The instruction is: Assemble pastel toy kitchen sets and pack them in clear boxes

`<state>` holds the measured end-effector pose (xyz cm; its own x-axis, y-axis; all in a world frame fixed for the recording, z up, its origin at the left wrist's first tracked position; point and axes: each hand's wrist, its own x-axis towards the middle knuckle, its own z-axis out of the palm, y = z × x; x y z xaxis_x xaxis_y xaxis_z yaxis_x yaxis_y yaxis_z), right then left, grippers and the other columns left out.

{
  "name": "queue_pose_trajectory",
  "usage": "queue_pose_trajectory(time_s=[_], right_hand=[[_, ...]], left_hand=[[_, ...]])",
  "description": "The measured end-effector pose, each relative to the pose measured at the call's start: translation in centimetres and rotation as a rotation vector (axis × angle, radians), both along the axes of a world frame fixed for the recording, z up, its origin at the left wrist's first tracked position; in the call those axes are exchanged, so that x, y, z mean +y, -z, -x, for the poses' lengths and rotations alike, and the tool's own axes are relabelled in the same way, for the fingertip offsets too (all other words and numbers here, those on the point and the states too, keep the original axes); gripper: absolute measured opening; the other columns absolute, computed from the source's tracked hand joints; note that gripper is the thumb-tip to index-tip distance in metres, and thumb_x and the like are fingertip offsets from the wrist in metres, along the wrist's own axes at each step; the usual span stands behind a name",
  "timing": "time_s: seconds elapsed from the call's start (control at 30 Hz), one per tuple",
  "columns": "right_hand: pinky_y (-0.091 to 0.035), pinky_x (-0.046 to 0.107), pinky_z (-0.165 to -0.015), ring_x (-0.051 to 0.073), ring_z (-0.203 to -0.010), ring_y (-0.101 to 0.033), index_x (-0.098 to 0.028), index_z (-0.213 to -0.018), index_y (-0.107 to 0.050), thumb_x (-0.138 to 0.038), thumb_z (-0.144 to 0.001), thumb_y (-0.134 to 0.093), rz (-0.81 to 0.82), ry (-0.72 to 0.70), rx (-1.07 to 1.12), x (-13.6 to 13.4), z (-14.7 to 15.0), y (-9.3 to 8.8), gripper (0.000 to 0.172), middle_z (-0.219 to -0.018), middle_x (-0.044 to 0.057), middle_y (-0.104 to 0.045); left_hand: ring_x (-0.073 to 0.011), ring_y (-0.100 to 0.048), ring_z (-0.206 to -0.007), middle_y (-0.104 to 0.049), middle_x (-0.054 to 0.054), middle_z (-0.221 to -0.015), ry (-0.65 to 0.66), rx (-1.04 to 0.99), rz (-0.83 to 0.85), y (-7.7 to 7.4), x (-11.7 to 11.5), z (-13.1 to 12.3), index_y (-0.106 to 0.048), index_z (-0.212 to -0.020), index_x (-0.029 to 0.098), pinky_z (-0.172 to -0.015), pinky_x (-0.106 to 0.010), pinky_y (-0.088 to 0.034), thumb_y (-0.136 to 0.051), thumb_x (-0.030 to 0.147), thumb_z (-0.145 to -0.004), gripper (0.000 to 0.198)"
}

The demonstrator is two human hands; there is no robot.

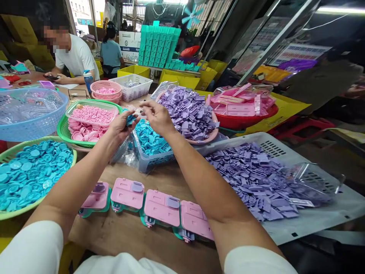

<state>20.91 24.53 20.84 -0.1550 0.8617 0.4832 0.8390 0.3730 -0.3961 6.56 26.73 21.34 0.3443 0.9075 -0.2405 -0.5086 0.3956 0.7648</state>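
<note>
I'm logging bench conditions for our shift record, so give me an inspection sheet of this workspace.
Surface: brown tabletop, partly covered by containers.
Job's things: blue piece in the left hand; blue parts in a translucent bin beneath the hands; four pink-topped cases in a row nearer the wearer.
Clutter: purple parts heaped in a pale tray; pink parts at left.
Hands: left hand holds the blue piece; right hand is close by, its grip unclear.
Cables: white wire near the upper-right light; on the tabletop, nothing seen.
Surroundings: two other people seated beyond; stacked turquoise pieces behind.
</note>
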Motion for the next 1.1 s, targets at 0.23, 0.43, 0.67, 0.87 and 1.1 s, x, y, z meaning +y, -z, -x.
queue_pose_trajectory(time_s=[0.23,0.43,0.67,0.87,1.1], right_hand=[[-0.053,0.037,-0.091,0.031,-0.113,-0.066,-0.005,-0.125,-0.064,-0.010,-0.091,-0.047,0.655,0.400,-0.504,-0.2,-0.3,4.5,0.038,-0.129,0.028,-0.061],[-0.052,0.028,-0.090,0.023,-0.105,-0.068,-0.018,-0.111,-0.074,-0.006,-0.085,-0.056,0.717,0.226,-0.597,0.5,-1.6,4.8,0.034,-0.117,0.014,-0.071],[-0.043,0.042,-0.107,0.033,-0.138,-0.044,-0.003,-0.138,-0.055,-0.006,-0.098,-0.032,0.525,0.319,-0.633,5.1,0.0,3.5,0.046,-0.147,0.027,-0.046],[-0.050,0.051,-0.102,0.026,-0.121,-0.058,-0.017,-0.128,-0.059,-0.037,-0.096,-0.063,0.577,0.412,-0.598,9.5,0.9,3.6,0.038,-0.134,0.010,-0.058],[-0.050,0.042,-0.098,0.029,-0.119,-0.062,-0.006,-0.121,-0.064,-0.021,-0.098,-0.053,0.506,0.381,-0.479,6.8,1.9,0.7,0.030,-0.127,0.022,-0.064]], left_hand=[[-0.0108,-0.066,-0.062,-0.063,0.001,-0.071,0.058,0.137,-0.061,2.2,-1.5,3.5,-0.059,-0.087,0.014,-0.056,-0.018,-0.054,-0.064,0.003,-0.072,0.019],[-0.0110,-0.065,-0.065,-0.065,0.000,-0.075,0.149,0.340,-0.127,4.1,-2.9,5.4,-0.066,-0.088,0.014,-0.055,-0.017,-0.049,-0.079,0.009,-0.064,0.028],[-0.0135,-0.065,-0.063,-0.061,0.000,-0.072,0.202,0.351,-0.051,5.2,-4.1,5.1,-0.061,-0.075,0.014,-0.049,-0.019,-0.048,-0.083,0.040,-0.070,0.034],[-0.0150,-0.065,-0.064,-0.062,-0.003,-0.069,0.348,0.392,-0.048,7.4,-4.8,5.7,-0.062,-0.074,0.013,-0.047,-0.018,-0.045,-0.080,0.036,-0.072,0.029],[-0.0134,-0.065,-0.063,-0.068,-0.006,-0.077,0.255,0.380,-0.041,7.2,-3.9,6.4,-0.069,-0.099,0.012,-0.048,-0.018,-0.047,-0.076,0.019,-0.078,0.023]])
